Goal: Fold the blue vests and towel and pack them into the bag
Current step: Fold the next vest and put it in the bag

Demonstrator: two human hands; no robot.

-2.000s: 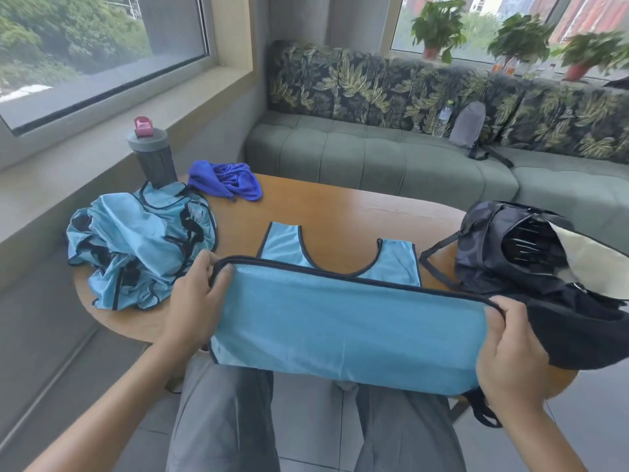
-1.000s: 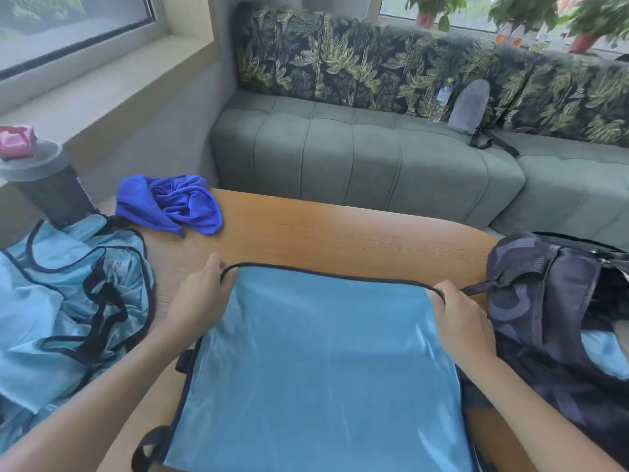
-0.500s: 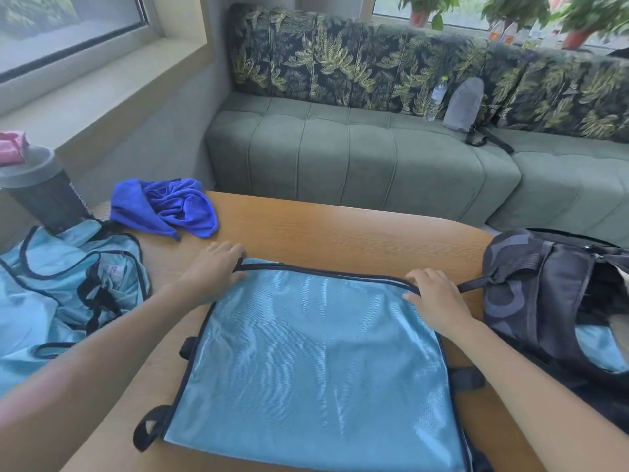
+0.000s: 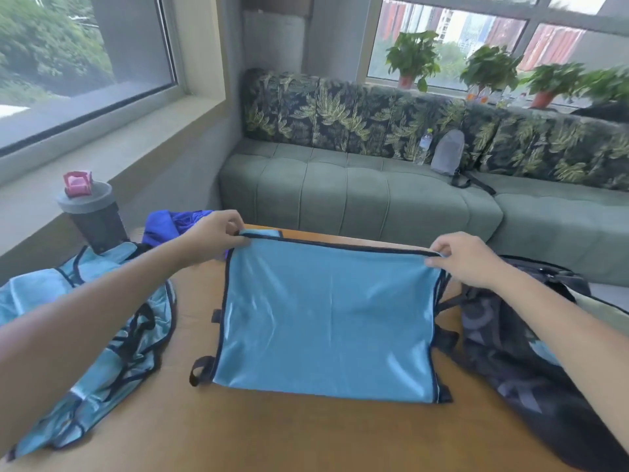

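Light blue, faintly shiny fabric edged in black binding made up the vest that lay spread on the wooden table in the head view, its body a rough rectangle with small black strap loops sticking out along both side edges. The left hand pinched the vest's far left corner between thumb and curled fingers, and the right hand pinched the far right corner the same way, so that the bound top hem ran taut between them and was raised slightly off the table. The cloth showed soft sheen streaks and a few shallow wrinkles. To the left, a crumpled heap of more vests in the same blue with black trim lay on the table, partly under the left forearm. Behind that heap, a deeper royal-blue towel of plush texture sat bunched, mostly hidden by the left hand. A dark cylindrical bottle with a grey lid and pink cap stood upright near it at the table's far left edge. On the right, touching the vest's side, slumped the dark patterned bag, soft and wrinkled, with a patch of light blue showing inside its opening. Beyond the table ran a green tufted sofa with leaf-print back cushions.
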